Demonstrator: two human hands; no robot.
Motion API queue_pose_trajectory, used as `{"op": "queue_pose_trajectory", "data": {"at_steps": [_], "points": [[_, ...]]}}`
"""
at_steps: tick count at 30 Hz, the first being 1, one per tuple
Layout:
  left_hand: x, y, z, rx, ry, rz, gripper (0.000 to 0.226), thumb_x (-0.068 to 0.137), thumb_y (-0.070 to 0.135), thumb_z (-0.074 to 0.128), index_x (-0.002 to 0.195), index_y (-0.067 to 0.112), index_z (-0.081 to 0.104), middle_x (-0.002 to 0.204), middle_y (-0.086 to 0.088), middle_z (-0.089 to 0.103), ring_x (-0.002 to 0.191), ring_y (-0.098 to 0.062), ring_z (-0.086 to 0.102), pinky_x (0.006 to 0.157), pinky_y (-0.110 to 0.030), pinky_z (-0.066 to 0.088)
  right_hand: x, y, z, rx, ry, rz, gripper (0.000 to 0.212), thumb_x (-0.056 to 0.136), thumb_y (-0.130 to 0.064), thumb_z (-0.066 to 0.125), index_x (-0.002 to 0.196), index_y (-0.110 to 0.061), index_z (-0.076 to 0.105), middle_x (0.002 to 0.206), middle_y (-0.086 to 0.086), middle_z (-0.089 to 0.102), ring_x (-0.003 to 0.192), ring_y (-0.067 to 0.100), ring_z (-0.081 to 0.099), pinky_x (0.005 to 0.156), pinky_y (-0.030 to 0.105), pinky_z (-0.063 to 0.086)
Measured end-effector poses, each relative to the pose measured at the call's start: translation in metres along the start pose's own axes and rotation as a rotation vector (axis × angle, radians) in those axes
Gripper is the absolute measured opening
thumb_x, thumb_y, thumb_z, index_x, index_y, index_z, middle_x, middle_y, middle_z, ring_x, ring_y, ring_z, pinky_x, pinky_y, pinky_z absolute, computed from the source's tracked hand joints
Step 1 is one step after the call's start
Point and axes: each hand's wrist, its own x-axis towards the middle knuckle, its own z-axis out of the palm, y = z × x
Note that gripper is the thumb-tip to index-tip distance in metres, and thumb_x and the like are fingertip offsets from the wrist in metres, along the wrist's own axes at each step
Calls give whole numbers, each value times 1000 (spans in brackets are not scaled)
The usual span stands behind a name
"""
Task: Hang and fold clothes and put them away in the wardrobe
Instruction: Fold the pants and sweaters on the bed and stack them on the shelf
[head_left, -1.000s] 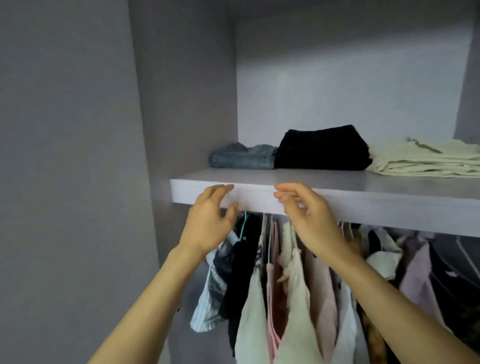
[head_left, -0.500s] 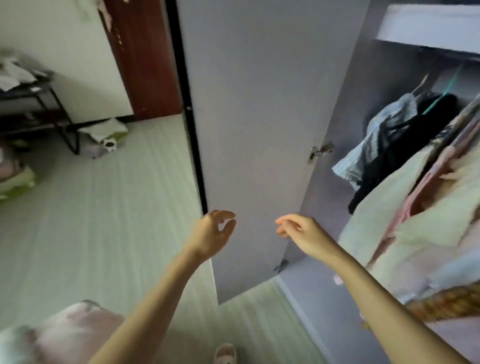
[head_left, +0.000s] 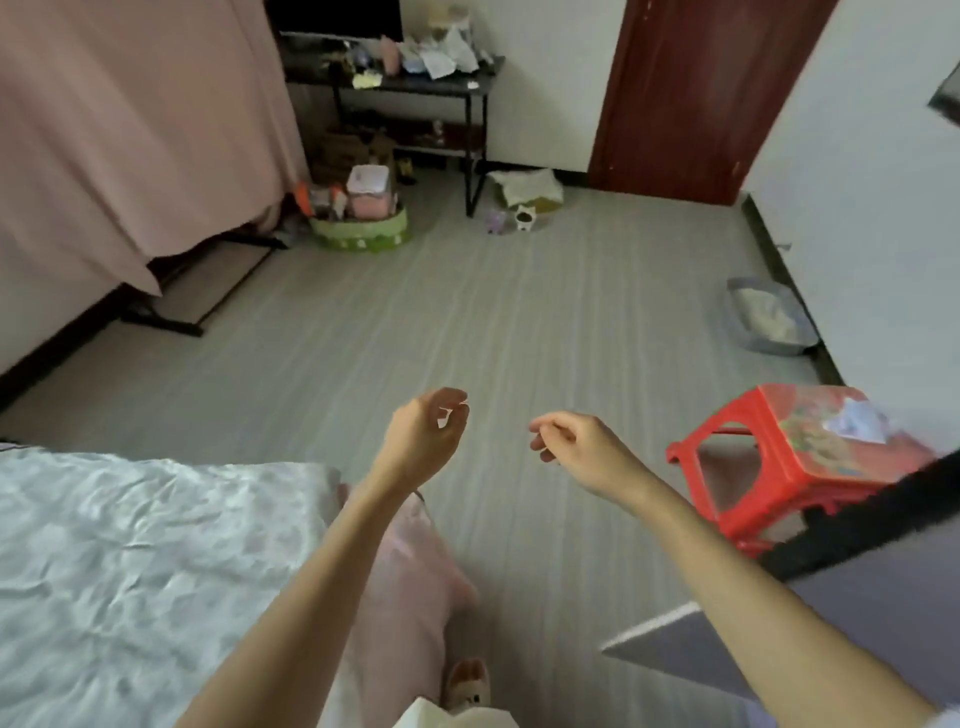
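Both hands empty, held apart above the grey plank floor (head_left: 519, 322). Left hand (head_left: 423, 441) loosely curled, thumb and fingers not meeting; right hand (head_left: 582, 449) likewise slack, holding nothing.

No loose garment identifiable. Judged next source: the bed (head_left: 130, 561), lower left, its near edge running away from the viewer; sheet pale, crinkled, faintly glossy. Left hand is nearer that edge. Pink fabric (head_left: 410, 597) drapes beside the bed edge under the left forearm; cannot tell whether it is clothing to fold. Red plastic stool (head_left: 810, 462), moulded, hard, stands right of the right hand.
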Motion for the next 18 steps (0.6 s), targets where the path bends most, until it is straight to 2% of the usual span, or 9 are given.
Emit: {"op": "queue_pose_trajectory", "data": {"at_steps": [5, 8, 11, 15, 18], "points": [[71, -54, -66, 4, 142, -141, 25, 93, 17, 53, 114, 11, 64, 111, -5, 67, 104, -20, 62, 87, -23, 42, 121, -55, 43, -42, -137, -58, 21, 97, -14, 42, 105, -12, 61, 90, 1, 62, 83, 17, 59, 77, 25, 45], [104, -78, -91, 4, 205, -203, 25, 93, 17, 52, 115, 10, 64, 114, -5, 66, 104, -19, 61, 85, -21, 40, 180, -78, 62, -60, -211, -87, 18, 97, -12, 43, 100, -16, 60, 86, 0, 62, 83, 17, 59, 83, 30, 46], [142, -104, -106, 9, 261, -278, 26, 93, 18, 52, 115, 12, 64, 116, -6, 64, 105, -19, 61, 85, -21, 40, 244, -94, 80, -78, -272, -107, 17, 96, -12, 42, 97, -18, 59, 83, -4, 61, 83, 16, 58, 84, 29, 46], [200, -133, -123, 16, 317, -349, 27, 94, 20, 51, 117, 12, 62, 117, -5, 63, 106, -18, 60, 88, -23, 40, 330, -111, 101, -127, -359, -133, 23, 97, -11, 42, 107, -8, 62, 91, 3, 62, 86, 16, 57, 86, 30, 46], [253, -158, -141, 23, 437, -406, 26, 94, 19, 52, 116, 11, 63, 116, -6, 63, 106, -19, 60, 85, -20, 38, 401, -130, 117, -163, -423, -201, 23, 96, -10, 42, 107, -8, 62, 91, 3, 62, 87, 17, 57, 83, 28, 45]]}}
